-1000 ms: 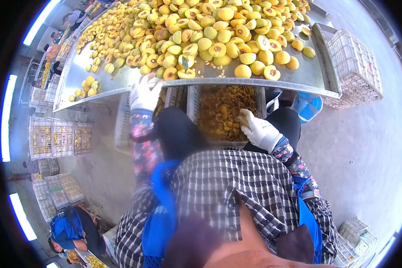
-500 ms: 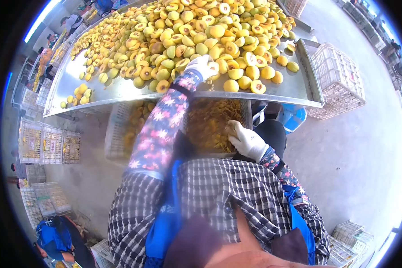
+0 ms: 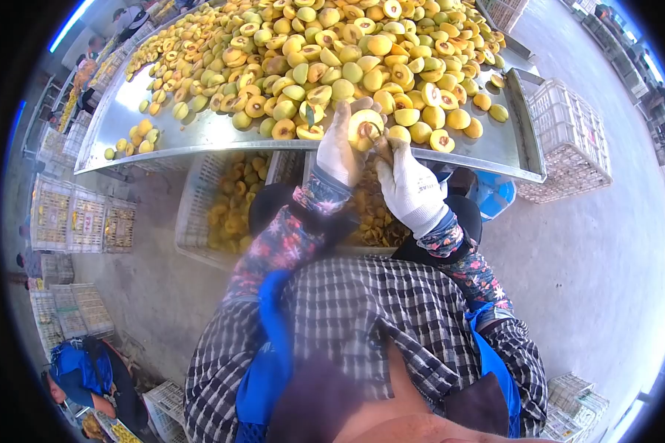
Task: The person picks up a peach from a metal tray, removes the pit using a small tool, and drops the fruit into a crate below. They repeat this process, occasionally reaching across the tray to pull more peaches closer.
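In front of the table's near edge, my left hand (image 3: 338, 151), in a white glove, is closed round a yellow peach half (image 3: 363, 127) with its cut face toward me. My right hand (image 3: 414, 186), also gloved, meets it from the right. Its fingers pinch a thin, curved pitting tool (image 3: 377, 136) against the cut face; most of the tool is hidden by the fingers. Just beyond both hands a large heap of peach halves (image 3: 303, 66) covers the metal table (image 3: 214, 139), some showing reddish-brown pits or hollows.
Below the table edge, a crate (image 3: 192, 214) of peach halves stands left of a container of brownish scraps (image 3: 380, 221). A white crate (image 3: 569, 140) stands right of the table. Stacked crates (image 3: 81, 218) and a person in blue (image 3: 89, 373) are at the left.
My left hand has drawn back from the heap with a peach half. My right hand has risen from above the scraps to meet it. The view has shifted slightly.
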The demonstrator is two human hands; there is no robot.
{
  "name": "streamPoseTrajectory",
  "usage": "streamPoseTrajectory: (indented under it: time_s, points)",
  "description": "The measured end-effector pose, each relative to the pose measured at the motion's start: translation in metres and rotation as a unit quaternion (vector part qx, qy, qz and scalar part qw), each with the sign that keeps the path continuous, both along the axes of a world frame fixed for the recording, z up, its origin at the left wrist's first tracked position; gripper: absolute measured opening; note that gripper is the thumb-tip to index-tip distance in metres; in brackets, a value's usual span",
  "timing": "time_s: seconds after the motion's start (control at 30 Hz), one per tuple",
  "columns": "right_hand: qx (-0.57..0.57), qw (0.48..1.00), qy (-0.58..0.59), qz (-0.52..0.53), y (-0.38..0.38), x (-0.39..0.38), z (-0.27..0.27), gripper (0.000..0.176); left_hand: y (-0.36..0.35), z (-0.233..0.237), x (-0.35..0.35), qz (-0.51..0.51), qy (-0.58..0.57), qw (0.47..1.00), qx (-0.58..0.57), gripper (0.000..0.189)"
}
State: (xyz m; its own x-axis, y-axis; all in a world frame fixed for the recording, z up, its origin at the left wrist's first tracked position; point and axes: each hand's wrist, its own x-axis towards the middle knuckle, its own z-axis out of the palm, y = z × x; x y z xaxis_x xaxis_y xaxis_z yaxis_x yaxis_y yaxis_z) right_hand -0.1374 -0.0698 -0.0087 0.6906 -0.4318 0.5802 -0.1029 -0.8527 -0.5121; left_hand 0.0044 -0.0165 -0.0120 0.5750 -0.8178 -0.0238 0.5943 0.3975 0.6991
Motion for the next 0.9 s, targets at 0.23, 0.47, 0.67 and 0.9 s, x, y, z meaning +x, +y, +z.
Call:
streamPoseTrajectory:
  time_s: [0.23,0.47,0.67,0.9]
  points:
    - [0.006,1.000,-0.023,0.013,0.002,0.001,-0.023,0.048,-0.002,-0.004,-0.023,0.060,-0.035,0.997,-0.033,0.044]
    - [-0.029,0.998,0.001,0.054,-0.003,-0.007,-0.020,0.046,-0.002,-0.006,-0.025,0.095,-0.136,0.986,0.001,0.041]
    - [0.086,0.987,0.096,0.096,-0.012,-0.017,-0.025,0.039,0.005,-0.005,0.003,-0.042,-0.234,0.965,0.112,0.050]
    - [0.667,0.703,0.048,0.242,-0.006,-0.016,-0.002,0.025,-0.005,-0.004,-0.001,-0.050,-0.064,0.992,0.099,0.052]
